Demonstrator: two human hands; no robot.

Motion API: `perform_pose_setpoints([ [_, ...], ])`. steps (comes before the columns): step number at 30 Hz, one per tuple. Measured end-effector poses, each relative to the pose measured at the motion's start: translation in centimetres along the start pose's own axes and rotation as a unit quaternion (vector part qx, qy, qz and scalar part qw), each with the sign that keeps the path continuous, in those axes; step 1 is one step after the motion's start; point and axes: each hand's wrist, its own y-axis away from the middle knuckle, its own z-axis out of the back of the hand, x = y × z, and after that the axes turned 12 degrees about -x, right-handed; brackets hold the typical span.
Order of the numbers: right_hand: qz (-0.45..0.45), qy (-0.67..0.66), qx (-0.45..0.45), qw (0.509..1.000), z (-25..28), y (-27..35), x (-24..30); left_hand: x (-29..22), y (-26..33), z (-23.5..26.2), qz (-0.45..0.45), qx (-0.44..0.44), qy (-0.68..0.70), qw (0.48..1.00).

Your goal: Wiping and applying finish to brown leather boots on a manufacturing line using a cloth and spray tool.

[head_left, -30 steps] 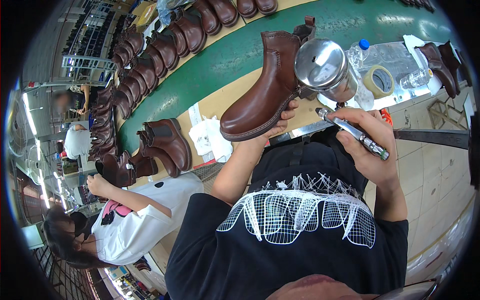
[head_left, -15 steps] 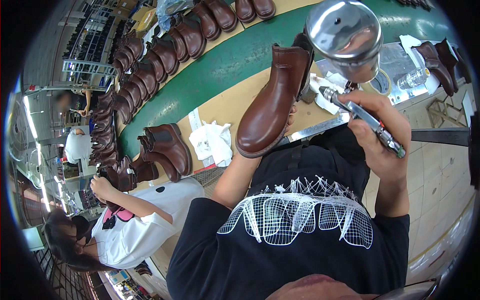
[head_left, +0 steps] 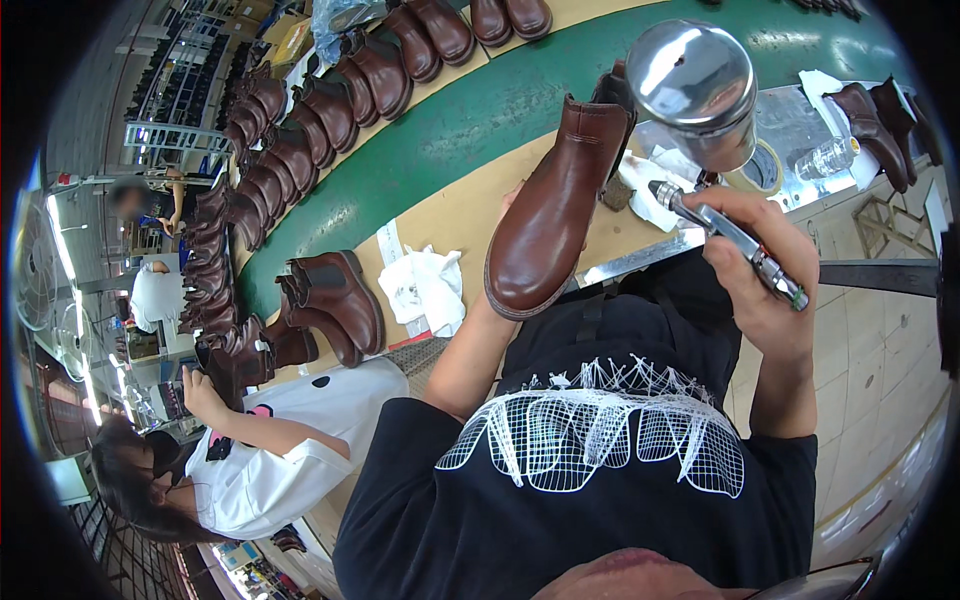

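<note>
A glossy brown ankle boot (head_left: 548,215) is held up in front of me, toe toward my body and shaft pointing away. My left hand (head_left: 511,197) is closed on it from behind. Most of that hand is hidden by the boot; fingertips show at its left edge. To the right, my right hand (head_left: 770,265) grips a metal spray gun (head_left: 738,240), thumb and fingers wrapped round its body. Its big shiny silver cup (head_left: 692,85) stands above the gun's nozzle end. The nozzle faces the boot's right side, apart from it. Whether spray is coming out cannot be seen.
Several brown boots (head_left: 325,112) line the far side of the green conveyor (head_left: 440,130). White cloth (head_left: 422,285) and a boot pair (head_left: 335,300) lie left. Tape roll (head_left: 765,168), clear bottle (head_left: 825,158) and more boots (head_left: 868,130) are right. A co-worker (head_left: 260,465) handles boots at left.
The boot has turned and shifted slightly right, and my left fingertips now show at its left edge instead of its right. The spray gun has come slightly lower in view.
</note>
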Motion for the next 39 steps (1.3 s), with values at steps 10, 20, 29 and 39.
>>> perform_pose_setpoints([
  [10,-0.035,-0.014,-0.043,0.998,-0.1,-0.5,0.2,1.0,-1.0,-4.6,-0.03,-0.098,-0.008,0.995],
  [20,-0.17,-0.074,-0.099,0.978,1.7,-1.5,-2.5,0.6,-3.9,-6.5,-0.156,-0.165,-0.178,0.957],
  [29,-0.17,-0.071,-0.098,0.978,1.1,-4.3,-3.8,-0.8,-7.2,-7.5,-0.164,-0.167,-0.219,0.947],
  [39,-0.241,-0.176,-0.164,0.94,5.1,-3.5,-5.1,-3.5,-11.4,-8.5,-0.125,-0.203,-0.104,0.965],
])
